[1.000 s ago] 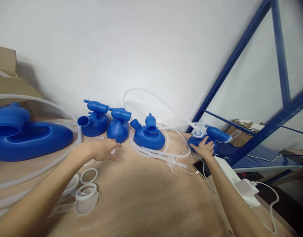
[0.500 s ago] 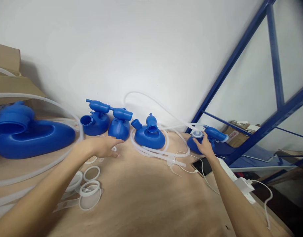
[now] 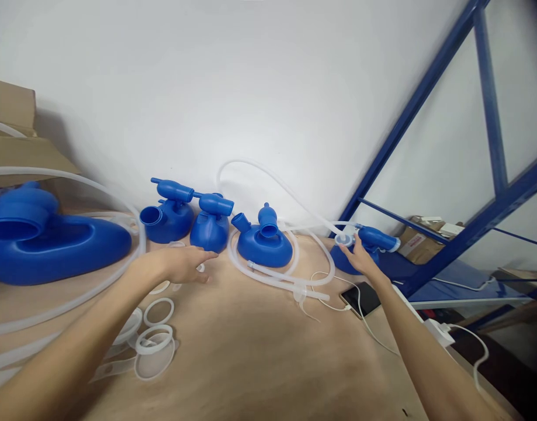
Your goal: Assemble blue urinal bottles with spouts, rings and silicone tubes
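Indoors, a pale wall (image 3: 172, 88) rises behind a wooden tabletop (image 3: 268, 368), with a blue metal frame (image 3: 490, 105) slanting upward at right. A large blue bottle (image 3: 75, 251) lies at the near left, a cardboard box (image 3: 14, 105) behind it and translucent hose (image 3: 142, 237) curving about it. Farther back, three smaller blue bottles (image 3: 268, 251) stand near the wall, the one nearest the middle ringed by coiled tubing (image 3: 318, 295).

At the row's right end sits the right-hand bottle (image 3: 342, 262), beside the frame, with a blue cylinder (image 3: 376, 238) above its far side. A person's left hand (image 3: 184, 264) hovers palm down over the table's left half, thumb and forefinger spread wide, near the second bottle from the row's left; a sliver of white shows beyond the gap. The right hand (image 3: 360, 257) reaches to the right-hand bottle, thumb and forefinger closed about its mouth.

Below that wrist lies a phone (image 3: 367, 301) on a white cable. White rings (image 3: 152, 352) cluster beside the left forearm. Between the right fingers is a white cap (image 3: 343, 239), met by an arching tube (image 3: 314, 214).
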Motion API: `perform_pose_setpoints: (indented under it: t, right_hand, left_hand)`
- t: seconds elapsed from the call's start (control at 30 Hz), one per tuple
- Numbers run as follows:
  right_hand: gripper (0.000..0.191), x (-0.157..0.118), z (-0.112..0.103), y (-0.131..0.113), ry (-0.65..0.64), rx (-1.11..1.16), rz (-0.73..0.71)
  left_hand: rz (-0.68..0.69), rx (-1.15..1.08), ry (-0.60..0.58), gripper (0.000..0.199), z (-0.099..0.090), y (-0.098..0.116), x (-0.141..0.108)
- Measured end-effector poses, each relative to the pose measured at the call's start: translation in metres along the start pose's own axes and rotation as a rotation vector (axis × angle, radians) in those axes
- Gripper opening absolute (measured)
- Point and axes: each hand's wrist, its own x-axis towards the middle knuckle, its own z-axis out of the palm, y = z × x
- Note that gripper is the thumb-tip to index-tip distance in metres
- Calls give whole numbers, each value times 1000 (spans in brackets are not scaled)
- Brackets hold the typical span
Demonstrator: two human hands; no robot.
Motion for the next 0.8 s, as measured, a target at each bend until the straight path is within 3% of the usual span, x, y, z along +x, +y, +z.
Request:
perform_pose_setpoints:
  t: [0.1,0.17,0.2,0.27,0.33,0.43,0.53,0.67,0.8]
  right_hand:
    - [109,-18,-4,-22,-54,-49,140]
    - [110,-42,-9,-39,-129,-85,140]
    - [104,-58,-12,-47,-234,-122,54]
    - [85,-91,-18,-63,-464,-66,-254]
    - [78,-122,-23,-77,-580,56,-538]
    - [69,-152,-27,-94,-652,160,-702]
    - [65,-168,-27,-107,-644,183,-788]
    - [78,-193,-23,-125,-625,116,-859]
    - [64,-215,-26,-146,-671,130,-850]
  left_hand:
    - [-8,13,-22,81,0,1,-1]
    - [-17,19,-39,80,-2,3,-3]
    - [-18,20,-40,80,-3,4,-5]
    - [-14,20,-22,79,-5,5,-8]
    - [-15,18,2,77,-6,6,-11]
    - [-10,10,4,77,-7,8,-14]
    - [15,0,-6,78,-7,8,-15]
    - [53,21,-2,80,0,13,-11]
    - [108,28,-56,85,9,30,-10]
